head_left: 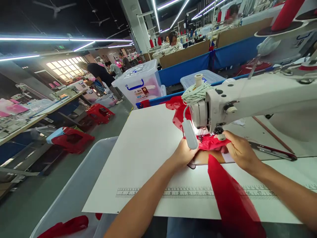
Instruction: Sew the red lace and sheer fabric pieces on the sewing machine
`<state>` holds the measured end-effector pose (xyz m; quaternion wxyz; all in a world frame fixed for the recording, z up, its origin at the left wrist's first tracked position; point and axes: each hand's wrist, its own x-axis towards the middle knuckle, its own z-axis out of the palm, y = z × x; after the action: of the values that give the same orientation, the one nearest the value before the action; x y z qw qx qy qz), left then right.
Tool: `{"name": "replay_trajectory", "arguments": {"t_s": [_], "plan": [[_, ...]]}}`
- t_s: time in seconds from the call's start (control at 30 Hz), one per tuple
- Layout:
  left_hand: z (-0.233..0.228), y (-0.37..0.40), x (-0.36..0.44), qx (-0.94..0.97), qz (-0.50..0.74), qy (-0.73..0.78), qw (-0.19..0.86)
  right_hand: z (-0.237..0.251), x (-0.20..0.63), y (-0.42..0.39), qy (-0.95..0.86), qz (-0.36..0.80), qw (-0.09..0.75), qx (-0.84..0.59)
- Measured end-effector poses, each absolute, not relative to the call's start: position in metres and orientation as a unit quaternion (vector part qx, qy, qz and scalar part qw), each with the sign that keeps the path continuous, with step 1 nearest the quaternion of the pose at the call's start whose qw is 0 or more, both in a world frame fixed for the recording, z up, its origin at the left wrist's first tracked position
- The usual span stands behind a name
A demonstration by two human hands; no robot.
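Observation:
Red fabric (pixel 210 142) lies gathered beneath the needle area of a white sewing machine (pixel 260 99). My right hand (pixel 239 150) pinches its right end between thumb and fingers. At the left edge of the fabric, my left hand (pixel 184 152) is closed on it, close to the presser foot. A small white lamp (pixel 190 134) covers part of my left fingers. More sheer red fabric (pixel 182 115) is bunched behind the needle. A long red strip (pixel 229 195) hangs over the table's front edge toward my lap.
The white tabletop (pixel 148 142) carries a printed ruler (pixel 178 192). Thread snips (pixel 272 151) and a brown stick (pixel 273 135) lie right of my right hand. A plastic bin (pixel 81 175) with red pieces stands below left. A lidded box (pixel 140 82) stands beyond the table; other people work farther back.

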<state>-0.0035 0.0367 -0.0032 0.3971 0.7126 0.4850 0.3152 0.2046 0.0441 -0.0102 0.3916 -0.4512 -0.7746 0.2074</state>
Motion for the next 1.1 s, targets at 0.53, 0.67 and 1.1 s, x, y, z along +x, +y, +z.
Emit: {"name": "replay_trajectory", "arguments": {"t_s": [0.53,0.67,1.1], "plan": [[-0.021,0.016,-0.005,0.898,0.195,0.389,-0.064,-0.023,0.221,0.046,-0.894,0.137,0.318,-0.285],[-0.011,0.009,-0.002,0.906,0.166,0.377,-0.093,-0.028,0.222,0.047,-0.893,0.104,0.326,-0.291],[0.007,-0.004,-0.004,0.904,0.124,0.404,-0.057,-0.037,0.224,0.049,-0.891,0.087,0.334,-0.293]]}}
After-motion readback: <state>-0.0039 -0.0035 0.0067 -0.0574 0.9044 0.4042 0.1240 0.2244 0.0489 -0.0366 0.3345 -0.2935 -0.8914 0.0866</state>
